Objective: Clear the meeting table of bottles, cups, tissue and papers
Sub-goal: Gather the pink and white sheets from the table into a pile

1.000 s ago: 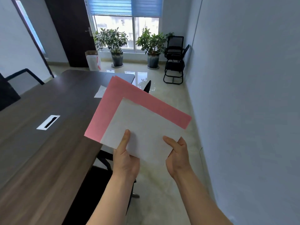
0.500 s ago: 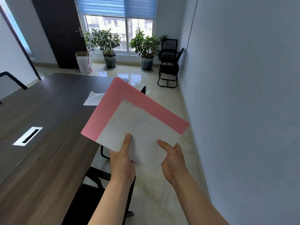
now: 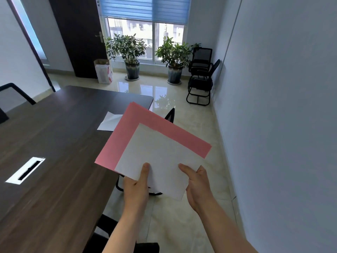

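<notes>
I hold a white sheet (image 3: 160, 157) stacked on a larger pink sheet (image 3: 155, 123) in the air beside the dark wooden meeting table (image 3: 54, 143). My left hand (image 3: 136, 187) pinches the stack's near edge, thumb on top. My right hand (image 3: 198, 185) grips the near right corner, thumb lying on the white sheet. One more white paper (image 3: 109, 122) lies flat on the table near its far right edge, partly hidden behind the pink sheet.
A white cable hatch (image 3: 25, 169) is set in the tabletop. Black chairs stand tucked at the table's right side (image 3: 169, 115) and below me (image 3: 120, 240). Two potted plants (image 3: 131, 57), a paper bag (image 3: 103, 71) and stacked chairs (image 3: 200, 77) line the window wall.
The view has shifted forward along the table. Both hands keep the same hold on the papers, and the white paper on the table now appears closer.
</notes>
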